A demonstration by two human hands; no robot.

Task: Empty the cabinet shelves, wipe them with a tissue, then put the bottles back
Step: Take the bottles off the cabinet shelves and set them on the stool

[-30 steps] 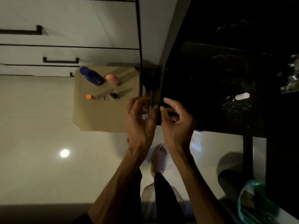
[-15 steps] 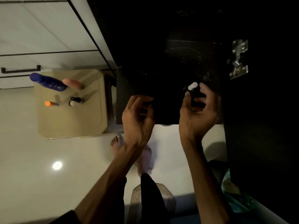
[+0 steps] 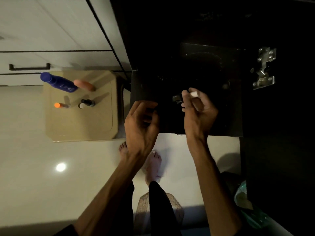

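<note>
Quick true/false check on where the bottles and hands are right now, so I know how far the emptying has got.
1. The blue bottle stands on the beige stool. True.
2. The right hand is empty. False: it holds a small dark bottle with a white cap.
3. The left hand grips the orange-capped bottle. False: that bottle stands on the stool, apart from the hand.
4. A metal hinge shows inside the dark cabinet. True.

The dark cabinet shelf (image 3: 213, 68) is bare toward its rear edge. A metal hinge (image 3: 263, 68) protrudes at its right edge. On the stool (image 3: 81, 123), bottles (image 3: 59, 82) crowd the rear edge; the front half stays unobstructed.
</note>
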